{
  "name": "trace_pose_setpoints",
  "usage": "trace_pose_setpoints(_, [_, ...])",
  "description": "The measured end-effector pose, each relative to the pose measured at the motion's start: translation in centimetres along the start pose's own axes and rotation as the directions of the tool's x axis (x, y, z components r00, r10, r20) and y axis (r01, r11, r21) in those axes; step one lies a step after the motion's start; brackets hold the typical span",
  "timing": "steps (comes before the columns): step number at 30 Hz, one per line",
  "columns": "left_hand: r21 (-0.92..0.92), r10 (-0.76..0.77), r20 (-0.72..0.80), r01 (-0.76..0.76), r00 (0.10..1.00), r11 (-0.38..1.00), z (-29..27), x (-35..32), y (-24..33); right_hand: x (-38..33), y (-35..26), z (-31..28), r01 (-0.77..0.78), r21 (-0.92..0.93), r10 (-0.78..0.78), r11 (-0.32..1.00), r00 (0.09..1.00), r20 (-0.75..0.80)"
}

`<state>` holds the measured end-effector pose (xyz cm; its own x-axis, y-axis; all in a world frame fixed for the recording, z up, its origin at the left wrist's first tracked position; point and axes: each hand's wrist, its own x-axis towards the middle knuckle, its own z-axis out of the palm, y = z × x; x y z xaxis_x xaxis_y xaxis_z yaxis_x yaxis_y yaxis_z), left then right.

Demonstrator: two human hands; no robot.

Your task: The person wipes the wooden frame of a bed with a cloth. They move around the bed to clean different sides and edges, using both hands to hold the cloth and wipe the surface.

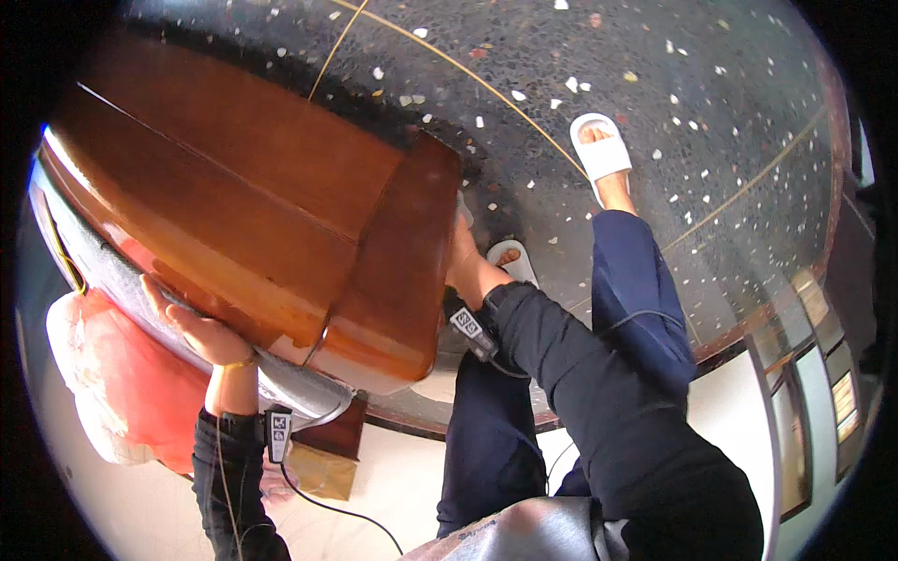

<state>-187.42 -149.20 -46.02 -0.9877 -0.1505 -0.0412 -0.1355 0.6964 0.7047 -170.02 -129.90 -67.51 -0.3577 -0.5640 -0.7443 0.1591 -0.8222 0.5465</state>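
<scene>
Dark sleeves fill the near edge, each wrist wearing a small black device with a cable. Both hands carry a large wooden cabinet (pixel 253 215), polished reddish-brown with flat panels and a rounded edge, held tilted above the floor (pixel 655 84) on the left of the scene. My left hand (pixel 201 332) lies open, palm up, under the cabinet's near lower edge, just beside its grey metal trim. My right hand (pixel 460 262) presses against the cabinet's right end panel; whether its fingers curl around the edge I cannot tell. The floor is dark speckled terrazzo with thin brass lines, and looks smooth. My feet in white slippers (pixel 599 145) stand just beneath. The glossy wood could slide off the flat left palm and drop toward the toes, which the open slippers would hardly protect. A red and white plastic bag (pixel 103 383) sits at the near left.
</scene>
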Motion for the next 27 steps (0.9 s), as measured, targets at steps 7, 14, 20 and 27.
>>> trace_pose_setpoints(7, [0.012,0.081,-0.073,-0.081,0.994,0.997,0.8,1.1,0.0,-9.9,9.0,4.4,0.152,0.098,-0.149,0.984,0.988,-0.033])
trace_pose_setpoints(14, [0.287,0.177,-0.136,-0.132,0.975,0.949,0.4,1.5,-0.2,-16.5,18.0,10.6,0.37,-0.492,-0.567,0.788,0.746,-0.348])
trace_pose_setpoints(20, [0.116,0.053,-0.128,-0.038,0.99,0.993,0.4,1.9,-0.5,-13.4,11.6,7.0,0.238,-0.038,-0.24,0.971,0.966,-0.099])
trace_pose_setpoints(27, [0.033,-0.023,-0.04,0.024,0.999,0.999,0.3,1.8,0.1,0.2,0.1,0.7,0.233,-0.347,-0.292,0.908,0.948,-0.128])
